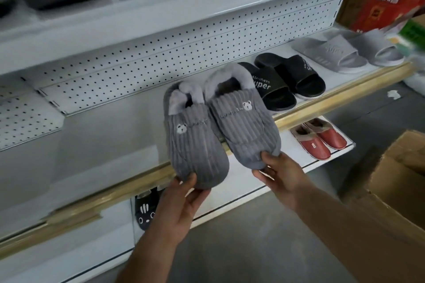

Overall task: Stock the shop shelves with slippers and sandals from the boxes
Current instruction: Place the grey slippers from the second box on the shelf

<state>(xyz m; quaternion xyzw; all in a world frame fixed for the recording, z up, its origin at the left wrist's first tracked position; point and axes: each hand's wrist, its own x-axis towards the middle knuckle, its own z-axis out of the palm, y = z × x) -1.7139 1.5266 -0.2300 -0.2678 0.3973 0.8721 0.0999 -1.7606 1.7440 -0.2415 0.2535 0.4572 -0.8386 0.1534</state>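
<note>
The left hand (pixel 184 200) pinches the toe of the left grey slipper (pixel 193 138); beside it, the right hand (pixel 280 177) grips the toe of the right grey slipper (pixel 243 119). Both slippers are over the middle shelf's (pixel 96 149) near edge, black slides (pixel 282 78) just right.

Both bare forearms are reaching up and forward from the lower edge of the view, angled leftward. The left hand (pixel 184 200) is pinching, thumb on top and fingers curled beneath. The right hand (pixel 279 176), slightly higher and well apart from it, is gripping likewise, thumb uppermost.
</note>
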